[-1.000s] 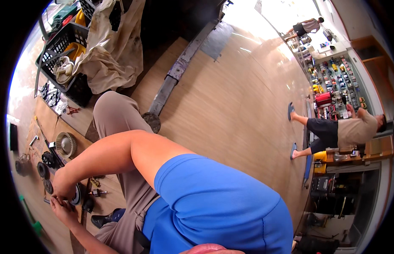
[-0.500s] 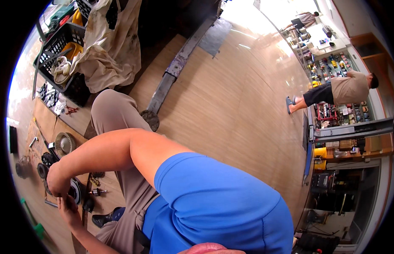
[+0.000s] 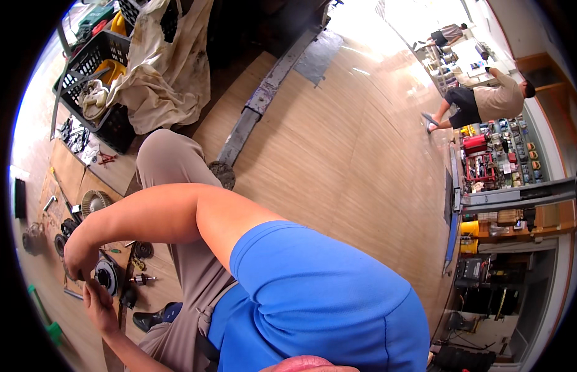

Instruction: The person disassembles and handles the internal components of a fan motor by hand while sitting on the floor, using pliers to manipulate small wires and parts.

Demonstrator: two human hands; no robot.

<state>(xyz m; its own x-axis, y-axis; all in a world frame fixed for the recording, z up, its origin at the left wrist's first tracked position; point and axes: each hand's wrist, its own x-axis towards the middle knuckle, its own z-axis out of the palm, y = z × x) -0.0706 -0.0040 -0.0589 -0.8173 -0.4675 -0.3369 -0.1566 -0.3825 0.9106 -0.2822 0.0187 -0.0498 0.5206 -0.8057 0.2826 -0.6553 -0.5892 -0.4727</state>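
Observation:
My right arm, in a blue sleeve, reaches across to the left of the view. Its right hand [image 3: 81, 255] has curled fingers, mostly hidden from here. Just below, my left hand [image 3: 101, 311] comes up with its fingers bunched together, meeting the right. What lies between them is too covered to make out. Beside the hands sits a round dark part with a pale ring [image 3: 107, 275], like a motor housing. A motor armature [image 3: 142, 279] lies close by. A ribbed blower wheel [image 3: 96, 202] and a round black part [image 3: 69, 227] lie beyond the right hand.
Black crates [image 3: 99, 74] with a stained cloth [image 3: 164, 80] stand at upper left. A grey metal beam [image 3: 257, 102] lies across the floor. Green bars [image 3: 53, 332] show at lower left. A person [image 3: 496, 99] stands by stocked shelves, another [image 3: 448, 35] farther back.
My right hand has shifted slightly left, and more of the round part with the pale ring shows. The nearer person in the background has turned and reaches an arm toward the counter.

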